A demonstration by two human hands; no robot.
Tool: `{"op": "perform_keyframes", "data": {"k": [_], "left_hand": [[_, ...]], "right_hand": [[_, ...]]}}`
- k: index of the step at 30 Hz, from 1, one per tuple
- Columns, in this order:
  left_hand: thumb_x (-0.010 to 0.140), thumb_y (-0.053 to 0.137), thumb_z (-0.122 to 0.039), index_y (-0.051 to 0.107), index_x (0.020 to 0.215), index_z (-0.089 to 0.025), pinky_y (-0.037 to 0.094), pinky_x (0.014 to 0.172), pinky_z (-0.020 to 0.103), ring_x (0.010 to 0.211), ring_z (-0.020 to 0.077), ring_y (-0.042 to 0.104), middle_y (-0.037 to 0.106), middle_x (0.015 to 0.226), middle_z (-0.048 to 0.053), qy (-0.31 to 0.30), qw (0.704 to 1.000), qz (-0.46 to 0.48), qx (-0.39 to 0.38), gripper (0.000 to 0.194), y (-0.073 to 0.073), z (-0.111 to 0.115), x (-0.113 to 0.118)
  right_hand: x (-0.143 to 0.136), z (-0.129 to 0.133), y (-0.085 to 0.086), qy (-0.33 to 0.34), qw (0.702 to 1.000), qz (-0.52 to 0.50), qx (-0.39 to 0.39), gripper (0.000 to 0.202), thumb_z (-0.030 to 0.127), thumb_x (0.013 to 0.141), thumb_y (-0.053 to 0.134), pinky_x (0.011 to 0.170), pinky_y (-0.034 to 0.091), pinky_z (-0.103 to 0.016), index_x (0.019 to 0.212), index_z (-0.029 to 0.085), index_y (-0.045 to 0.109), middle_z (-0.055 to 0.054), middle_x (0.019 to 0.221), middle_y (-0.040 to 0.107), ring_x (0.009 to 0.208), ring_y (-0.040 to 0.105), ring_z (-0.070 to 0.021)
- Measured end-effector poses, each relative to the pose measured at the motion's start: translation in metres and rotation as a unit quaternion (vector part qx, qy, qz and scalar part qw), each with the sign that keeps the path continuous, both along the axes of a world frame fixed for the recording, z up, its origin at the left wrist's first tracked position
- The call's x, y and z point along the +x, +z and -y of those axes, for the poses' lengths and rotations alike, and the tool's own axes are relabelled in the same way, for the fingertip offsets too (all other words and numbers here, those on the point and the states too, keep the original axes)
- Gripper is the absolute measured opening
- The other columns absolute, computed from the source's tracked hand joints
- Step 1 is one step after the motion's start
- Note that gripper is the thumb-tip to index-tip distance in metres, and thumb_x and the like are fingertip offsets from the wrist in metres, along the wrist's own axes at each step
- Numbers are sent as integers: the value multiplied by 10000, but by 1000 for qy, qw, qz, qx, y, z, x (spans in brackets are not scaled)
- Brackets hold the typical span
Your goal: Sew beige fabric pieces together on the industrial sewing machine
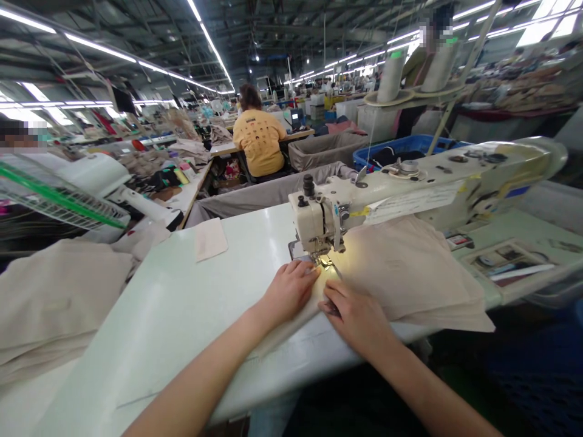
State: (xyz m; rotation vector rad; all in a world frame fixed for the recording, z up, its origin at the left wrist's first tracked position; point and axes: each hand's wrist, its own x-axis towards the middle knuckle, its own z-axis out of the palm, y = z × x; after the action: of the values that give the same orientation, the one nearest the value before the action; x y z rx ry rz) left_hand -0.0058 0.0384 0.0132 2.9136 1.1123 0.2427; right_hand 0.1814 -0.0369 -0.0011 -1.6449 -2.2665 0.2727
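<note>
Head view: just before the sewing machine (401, 182), matte beige cloth (314, 304) runs between my left hand (289, 290) and right hand (357, 315), at the fingertips, flat on the smooth table (164, 309). My left fingers lie together, palm down; my right ones curl (a small dark thing (331, 308) shows beneath them); whether either pinches, I cannot tell.

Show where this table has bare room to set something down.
Bare tabletop lies between the small fabric piece, left fabric pile and left forearm. Crowded: around the left hand, right hand and sewing machine, and beneath the fabric stack.
</note>
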Motion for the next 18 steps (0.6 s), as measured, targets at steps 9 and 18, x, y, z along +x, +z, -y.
{"op": "perform_keyframes", "data": {"k": [9, 18], "left_hand": [[1001, 477, -201, 603, 1312, -219, 458, 999, 418, 1167, 248, 559, 633, 1296, 88, -27, 999, -12, 13, 337, 0, -11, -7], [1006, 479, -207, 587, 1329, -216, 434, 1016, 399, 1177, 235, 556, 626, 1324, 85, -21, 999, -24, 15, 340, 1, -9, -5]], "right_hand": [[-8, 1, -5, -15, 1000, 2, 19, 192, 254, 984, 508, 693, 552, -281, 1093, 221, 662, -63, 1279, 671, 853, 723, -184], [-8, 1, -8, -19, 999, -8, 25, 198, 230, 967, 534, 699, 563, -288, 1110, 220, 672, -62, 1326, 659, 886, 733, -193]]}}
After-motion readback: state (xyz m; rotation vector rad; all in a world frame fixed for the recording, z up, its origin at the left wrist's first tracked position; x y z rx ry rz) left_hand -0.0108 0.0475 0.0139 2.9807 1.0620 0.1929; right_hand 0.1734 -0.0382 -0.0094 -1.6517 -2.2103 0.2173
